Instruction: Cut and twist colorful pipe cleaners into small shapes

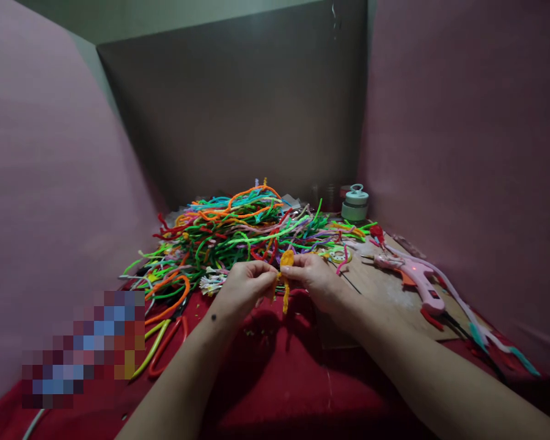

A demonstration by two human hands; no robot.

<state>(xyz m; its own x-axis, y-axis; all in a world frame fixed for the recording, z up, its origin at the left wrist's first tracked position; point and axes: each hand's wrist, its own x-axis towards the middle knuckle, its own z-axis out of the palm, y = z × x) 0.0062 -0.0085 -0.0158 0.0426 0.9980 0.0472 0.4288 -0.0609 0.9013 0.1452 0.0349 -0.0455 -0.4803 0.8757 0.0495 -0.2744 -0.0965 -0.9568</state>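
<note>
A yellow-orange pipe cleaner piece point(286, 259), with a rounded flat upper part and a strand hanging down, is held between my two hands above the red cloth. My left hand point(247, 284) pinches it low on its left side, thumb against forefinger. From the right, my right hand point(314, 275) grips its rounded part between thumb and fingers. Just behind both hands lies a big tangled heap of coloured pipe cleaners point(229, 232). The fingertips partly cover the piece, so its join is hard to make out.
A pink glue gun point(415, 278) with a lit red light lies on a brown board point(394, 305) at right. Pliers with yellow and red handles point(167, 348) rest at left. A pale green lidded jar point(355, 206) stands behind. Pink panels point(467, 134) flank the red cloth point(275, 391).
</note>
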